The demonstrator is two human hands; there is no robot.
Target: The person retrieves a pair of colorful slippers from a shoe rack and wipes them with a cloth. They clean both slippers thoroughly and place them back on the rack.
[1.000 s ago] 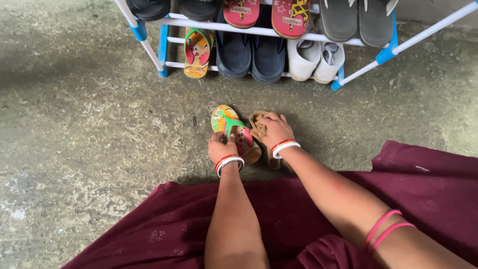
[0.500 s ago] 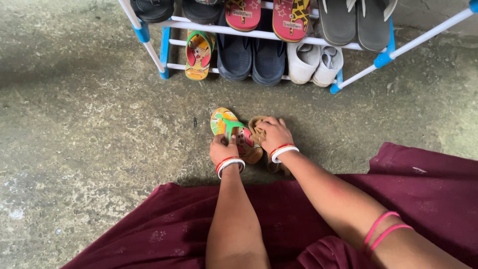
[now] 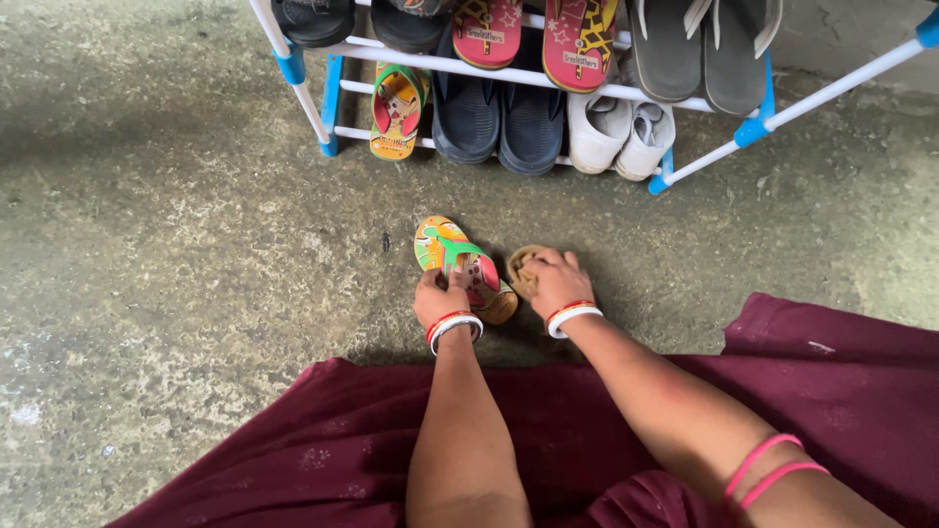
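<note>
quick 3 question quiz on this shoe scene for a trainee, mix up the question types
1. True or false: the left hand rests on the colourful flip-flop lying on the concrete floor.
2. What does the right hand cover? A) a grey sandal on the rack B) a small brown sandal on the floor C) a white shoe
3. Fill in: the white shoes sit on the ______ shelf of the shoe rack.

Key
1. True
2. B: the brown sandal lies beside the flip-flop, under the right hand.
3. lower
</note>
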